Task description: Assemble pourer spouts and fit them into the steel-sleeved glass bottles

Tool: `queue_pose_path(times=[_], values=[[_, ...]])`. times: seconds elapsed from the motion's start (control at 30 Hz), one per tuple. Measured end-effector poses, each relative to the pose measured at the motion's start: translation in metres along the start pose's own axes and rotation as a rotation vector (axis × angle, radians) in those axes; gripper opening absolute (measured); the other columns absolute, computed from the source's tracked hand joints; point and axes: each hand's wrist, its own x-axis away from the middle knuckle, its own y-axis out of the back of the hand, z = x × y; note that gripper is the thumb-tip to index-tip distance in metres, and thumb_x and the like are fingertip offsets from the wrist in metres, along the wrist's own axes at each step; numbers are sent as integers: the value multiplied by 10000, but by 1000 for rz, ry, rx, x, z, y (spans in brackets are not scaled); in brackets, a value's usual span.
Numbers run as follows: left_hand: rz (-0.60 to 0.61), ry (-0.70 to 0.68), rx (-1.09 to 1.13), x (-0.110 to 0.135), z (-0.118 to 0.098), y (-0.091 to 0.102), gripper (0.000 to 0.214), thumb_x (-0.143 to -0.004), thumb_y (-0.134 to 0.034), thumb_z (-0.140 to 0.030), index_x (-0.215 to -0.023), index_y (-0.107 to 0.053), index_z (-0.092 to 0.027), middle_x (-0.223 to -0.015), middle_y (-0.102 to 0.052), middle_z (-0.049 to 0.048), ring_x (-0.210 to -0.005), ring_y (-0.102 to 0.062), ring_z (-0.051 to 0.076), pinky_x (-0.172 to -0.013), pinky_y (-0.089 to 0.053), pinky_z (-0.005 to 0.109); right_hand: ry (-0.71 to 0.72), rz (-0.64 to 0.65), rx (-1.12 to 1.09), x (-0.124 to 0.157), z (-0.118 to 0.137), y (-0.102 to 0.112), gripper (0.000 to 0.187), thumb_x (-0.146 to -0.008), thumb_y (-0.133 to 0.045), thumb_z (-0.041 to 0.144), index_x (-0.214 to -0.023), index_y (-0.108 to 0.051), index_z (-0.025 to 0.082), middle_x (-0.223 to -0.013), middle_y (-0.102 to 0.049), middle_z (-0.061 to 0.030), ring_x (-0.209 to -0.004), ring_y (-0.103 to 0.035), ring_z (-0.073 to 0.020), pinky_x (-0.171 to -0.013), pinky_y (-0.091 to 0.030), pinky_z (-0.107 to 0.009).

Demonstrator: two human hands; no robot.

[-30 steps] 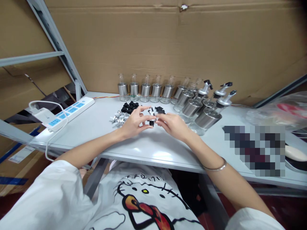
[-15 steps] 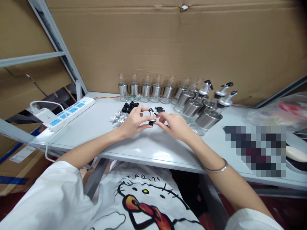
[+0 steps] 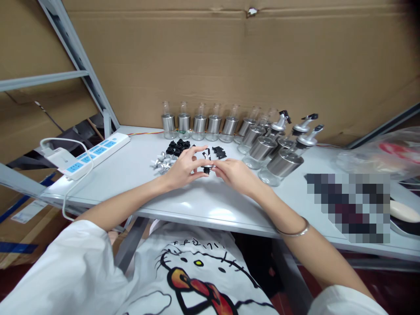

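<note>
My left hand (image 3: pixel 184 167) and my right hand (image 3: pixel 233 173) meet over the white table (image 3: pixel 203 203), both pinching a small pourer spout (image 3: pixel 207 167) with a black stopper and a silver top. Behind my left hand lie a pile of black stoppers (image 3: pixel 178 146) and several silver spout parts (image 3: pixel 160 162). A few black lever pieces (image 3: pixel 219 152) rest just beyond my fingers. A row of glass bottles with steel sleeves (image 3: pixel 198 123) lines the back. Three bottles fitted with spouts (image 3: pixel 297 142) stand at the right.
A white power strip (image 3: pixel 93 154) with its cable lies at the table's left end. A cardboard wall (image 3: pixel 229 61) closes the back. Clear plastic bags (image 3: pixel 383 153) and a white dish (image 3: pixel 403 211) sit at the far right. A grey shelf frame (image 3: pixel 78 65) rises at left.
My fingers have shifted slightly on the spout and my right hand has closed in on it; both hands stay in the same place.
</note>
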Motion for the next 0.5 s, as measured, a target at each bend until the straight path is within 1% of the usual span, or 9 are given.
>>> queue_pose_path(times=[0.07, 0.13, 0.2, 0.23, 0.3, 0.43, 0.5], values=[[7, 9, 2, 0, 0, 0, 338, -888, -548, -434, -1133, -647, -224, -1350, -449, 159, -681, -582, 104, -912, -486, 434, -9, -10, -13, 1, -1, 0, 249, -965, -415, 266, -958, -631, 142, -729, -688, -83, -666, -615, -201, -616, -365, -276], [3, 6, -1, -1, -1, 1, 339, -883, -556, -429, -1130, -651, -217, -1300, -479, 157, -858, -614, 178, -903, -495, 429, -35, -15, -61, 2, -3, 2, 237, -952, -450, 306, -943, -631, 154, -736, -694, -71, -663, -612, -198, -621, -373, -275], [-11, -9, -8, -1, -2, 2, 325, -876, -575, -406, -1123, -655, -212, -1248, -500, 153, -1067, -572, 247, -896, -503, 418, -54, -23, -110, 2, -4, 4, 219, -935, -482, 332, -939, -627, 168, -741, -701, -52, -657, -609, -189, -634, -380, -275], [-15, -16, -14, -1, -3, 2, 316, -873, -583, -391, -1124, -655, -212, -1227, -504, 150, -1131, -541, 264, -894, -506, 413, -60, -31, -125, 3, -4, 5, 210, -925, -494, 336, -939, -624, 172, -742, -702, -44, -655, -607, -185, -639, -381, -274], [-21, -26, -32, -1, -4, 3, 302, -873, -592, -364, -1132, -650, -220, -1189, -513, 138, -1166, -518, 266, -890, -510, 412, -68, -50, -136, 3, -3, 8, 204, -903, -511, 347, -907, -619, 173, -719, -691, -34, -635, -597, -174, -633, -375, -271], [-39, -82, -68, -2, -7, 5, 296, -877, -587, -355, -1141, -642, -233, -1143, -529, 125, -1124, -536, 247, -861, -523, 399, -114, -86, -164, 4, -3, 14, 233, -833, -563, 404, -788, -591, 178, -625, -621, -4, -549, -540, -138, -590, -354, -256], [-48, -98, -81, -2, -9, 5, 289, -882, -580, -359, -1138, -638, -236, -1173, -527, 128, -1114, -539, 239, -846, -527, 383, -149, -80, -237, 4, -3, 15, 240, -804, -593, 420, -802, -583, 180, -631, -612, 4, -549, -534, -131, -585, -357, -253]])
